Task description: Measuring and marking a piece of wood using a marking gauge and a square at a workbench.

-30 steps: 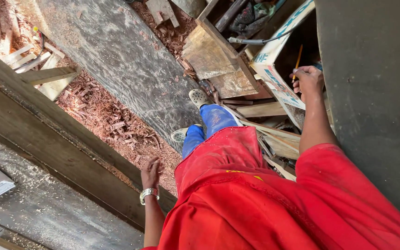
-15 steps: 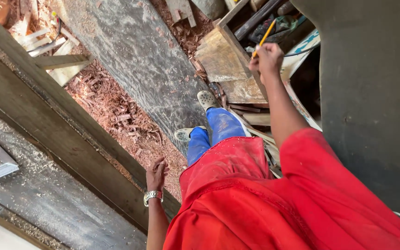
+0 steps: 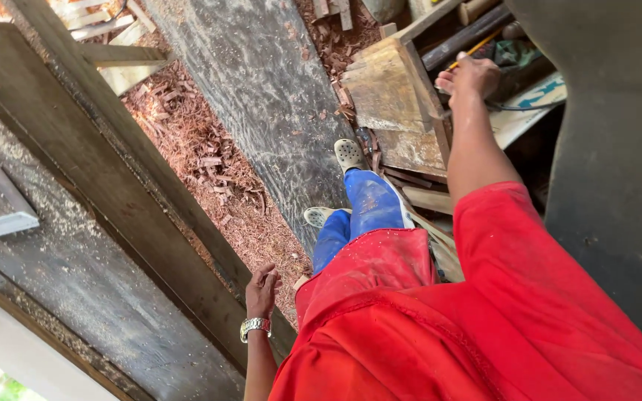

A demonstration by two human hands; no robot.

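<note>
My right hand is stretched out ahead, fingers closed around a yellow pencil that pokes up past my knuckles. It hovers over the edge of a slanted wooden crate. My left hand hangs low by my side with fingers loosely apart and holds nothing. A metal watch sits on that wrist, next to the edge of a dark, dusty wooden workbench. I wear a red shirt, blue trousers and pale perforated clogs.
A long grey board lies on the floor among reddish wood shavings. Scrap planks lie at the top left. Dark tools and a hose fill the box behind the crate. A large dark panel stands on the right.
My right hand has lifted the pencil out of the white box and swung it left, over the wooden crate. The view has tilted and shifted. My left hand has stayed hanging by the bench.
</note>
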